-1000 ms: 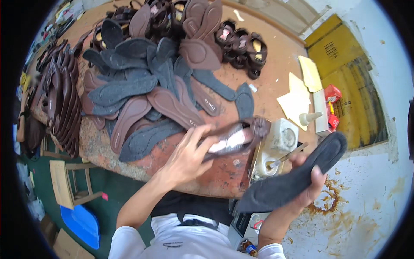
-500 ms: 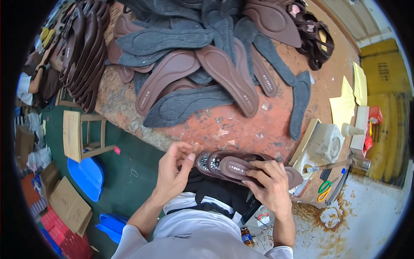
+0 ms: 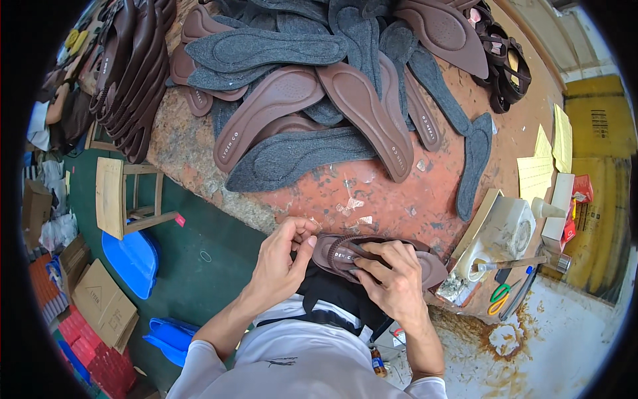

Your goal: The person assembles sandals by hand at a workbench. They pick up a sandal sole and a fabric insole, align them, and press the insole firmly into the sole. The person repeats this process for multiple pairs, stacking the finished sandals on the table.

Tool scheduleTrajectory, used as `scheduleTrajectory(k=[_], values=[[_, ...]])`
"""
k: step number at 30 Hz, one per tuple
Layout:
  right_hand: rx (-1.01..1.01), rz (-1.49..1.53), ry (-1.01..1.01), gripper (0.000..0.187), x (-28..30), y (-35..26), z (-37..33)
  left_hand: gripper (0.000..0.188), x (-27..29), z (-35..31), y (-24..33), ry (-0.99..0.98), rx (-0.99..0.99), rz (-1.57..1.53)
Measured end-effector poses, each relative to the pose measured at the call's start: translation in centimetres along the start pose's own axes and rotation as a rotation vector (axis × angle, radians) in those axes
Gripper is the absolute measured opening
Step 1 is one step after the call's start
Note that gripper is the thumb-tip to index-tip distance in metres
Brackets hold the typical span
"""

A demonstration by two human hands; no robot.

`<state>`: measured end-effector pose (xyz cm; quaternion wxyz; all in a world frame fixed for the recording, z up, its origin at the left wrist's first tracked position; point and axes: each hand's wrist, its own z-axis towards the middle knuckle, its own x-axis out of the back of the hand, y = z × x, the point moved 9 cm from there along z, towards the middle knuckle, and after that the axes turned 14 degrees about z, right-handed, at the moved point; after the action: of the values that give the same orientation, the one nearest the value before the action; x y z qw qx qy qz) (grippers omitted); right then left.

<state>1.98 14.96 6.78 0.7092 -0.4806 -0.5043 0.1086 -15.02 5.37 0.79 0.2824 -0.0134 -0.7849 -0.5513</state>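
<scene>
A brown sandal [image 3: 422, 265] lies sideways at the table's front edge, a thin elastic-looking strap standing over its heel end at the left. Inside it sits a brown cushioned insole [image 3: 322, 251]. My right hand [image 3: 392, 269] is closed over the sandal, fingers pressing on the insole and thumb on the near side. Just left of the heel end, my left hand [image 3: 282, 259] hovers with curled fingers and the thumb a little apart; nothing shows between them. Beyond the hands is a heap of insoles, some with brown faces [image 3: 269, 100], others with grey felt undersides [image 3: 302, 153].
Brown sandals [image 3: 133, 60] stand stacked at the far left, strappy ones [image 3: 508, 73] at the far right. On the right are a white container [image 3: 508, 226], a brush [image 3: 515, 263], scissors [image 3: 498, 299] and yellow papers [image 3: 535, 176]. A wooden stool [image 3: 113, 196] stands on the floor.
The insole has slid left within the sandal and now covers the shiny speckled heel area that showed before. My right hand has shifted left with it; my left hand has moved slightly right.
</scene>
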Motion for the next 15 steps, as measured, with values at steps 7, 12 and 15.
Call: scheduleTrajectory(k=[7, 12, 15], values=[[-0.011, -0.018, 0.012, 0.03, -0.2, 0.1, 0.2, 0.022, 0.3, 0.1, 0.6, 0.005, -0.031, 0.067], [-0.004, -0.013, -0.004, 0.029, -0.6, -0.1, 0.3, 0.035, 0.0, 0.2, 1.0, -0.014, -0.025, 0.095], [-0.007, -0.033, -0.012, 0.029, -1.0, 0.1, 0.2, 0.042, -0.4, 0.4, 1.7, 0.043, -0.071, 0.158]])
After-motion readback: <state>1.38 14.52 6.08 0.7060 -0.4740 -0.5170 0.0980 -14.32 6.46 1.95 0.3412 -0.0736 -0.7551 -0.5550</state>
